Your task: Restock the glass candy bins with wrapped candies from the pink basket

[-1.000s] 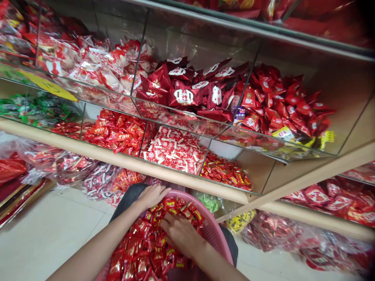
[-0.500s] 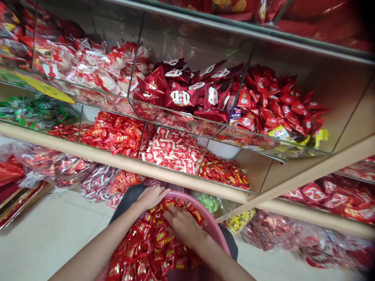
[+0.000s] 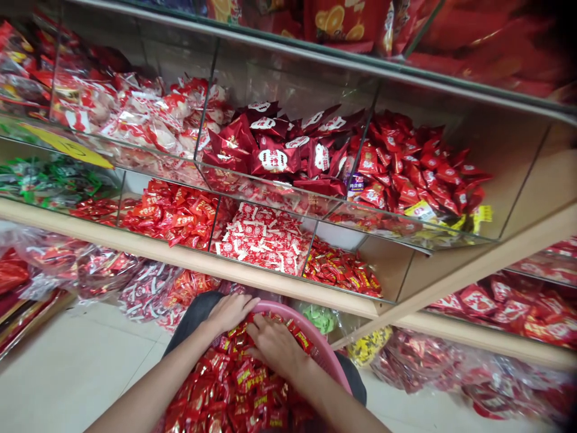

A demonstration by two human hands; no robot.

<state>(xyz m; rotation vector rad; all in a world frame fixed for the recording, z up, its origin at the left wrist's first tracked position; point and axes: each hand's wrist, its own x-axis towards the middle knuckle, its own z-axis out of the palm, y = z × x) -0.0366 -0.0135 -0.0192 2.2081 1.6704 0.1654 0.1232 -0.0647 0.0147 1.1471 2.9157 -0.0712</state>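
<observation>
A pink plastic basket [image 3: 331,361] stands between my knees, heaped with red-wrapped candies [image 3: 243,385] that carry yellow lettering. My left hand [image 3: 232,311] is closed over the basket's far left rim, its fingers close together along the edge. Inside the basket, my right hand [image 3: 276,347] rests palm down on the candies near the far side. Its fingers are bent and a little apart, with the tips touching the wrappers. No candy is visibly gripped in it.
Right in front of the basket runs a wooden shelf edge [image 3: 265,279]. Divided bins above hold red candies [image 3: 342,267], red-and-white candies [image 3: 261,240] and dark red packets [image 3: 274,157]. Clear bags of sweets [image 3: 424,358] lie under the shelf on the tiled floor [image 3: 103,343].
My right hand has lifted slightly out of the candies and shifted a little left, with more of its fingers showing. My left hand stays on the rim. The view has tilted slightly.
</observation>
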